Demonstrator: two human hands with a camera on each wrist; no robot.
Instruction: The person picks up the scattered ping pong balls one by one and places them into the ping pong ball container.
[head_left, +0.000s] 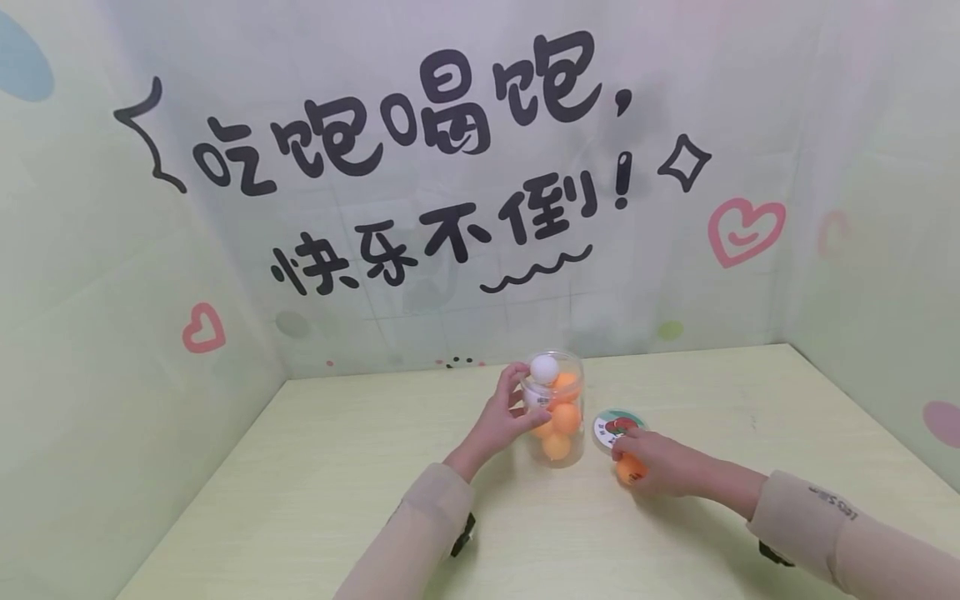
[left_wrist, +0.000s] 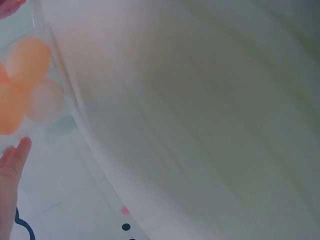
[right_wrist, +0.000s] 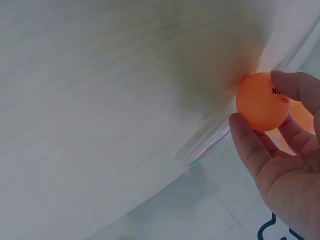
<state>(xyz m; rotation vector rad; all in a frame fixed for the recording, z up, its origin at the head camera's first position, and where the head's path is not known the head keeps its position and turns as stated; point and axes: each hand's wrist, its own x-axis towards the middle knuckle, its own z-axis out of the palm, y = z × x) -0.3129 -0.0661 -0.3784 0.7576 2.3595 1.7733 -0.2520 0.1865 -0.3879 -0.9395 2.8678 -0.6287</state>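
Note:
A clear plastic jar (head_left: 575,446) stands upright on the table, without its lid. Inside are several orange ping-pong balls (head_left: 566,418) and some white ones, with a white ping-pong ball (head_left: 544,369) on top near the rim. My left hand (head_left: 504,423) grips the jar from its left side, thumb across the front and fingers at the far side. Between the thumb and fingers of my right hand (right_wrist: 287,170) is an orange ping-pong ball (right_wrist: 262,101) with dark print, held low over the table. Just behind that hand lies the round lid (head_left: 611,423), partly covered by the fingers.
The pale wood-grain table (head_left: 337,467) is bounded by a back wall (head_left: 420,333) with large dark lettering, plus a left and a right side wall. The jar and lid are toward the table's back edge.

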